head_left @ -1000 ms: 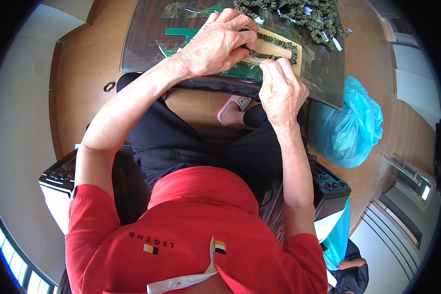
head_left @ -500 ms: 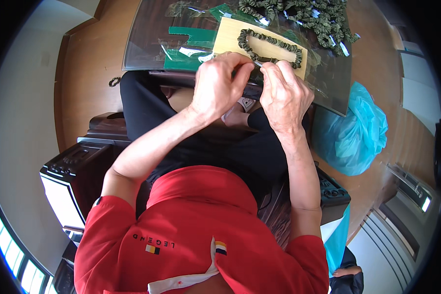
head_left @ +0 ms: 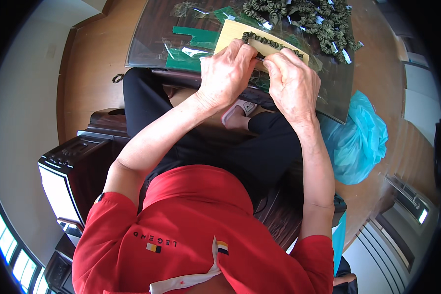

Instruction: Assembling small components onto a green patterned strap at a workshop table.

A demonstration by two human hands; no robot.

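A ruffled dark green fabric loop (head_left: 269, 41), gathered like a scrunchie, lies on a pale yellow board (head_left: 231, 33) at the near side of the table. My left hand (head_left: 227, 73) is closed over the loop's near left part, fingertips pinched. Just right of it, my right hand (head_left: 295, 83) is closed in a pinch over the near right part. A short dark stretch of the loop shows between the two sets of fingertips. My hands cover the rest of the loop's near side.
The board rests on a glass-topped dark table (head_left: 154, 32). Many ruffled loops with white tags form a pile (head_left: 323, 29) at the far right. Green sheet scraps (head_left: 205, 36) and clear plastic lie at left. A blue plastic bag (head_left: 360, 142) stands on the floor at right.
My hands now cover the loop's near side, which showed more before. My right hand has turned and shifted slightly right. The fingertips remain close together.
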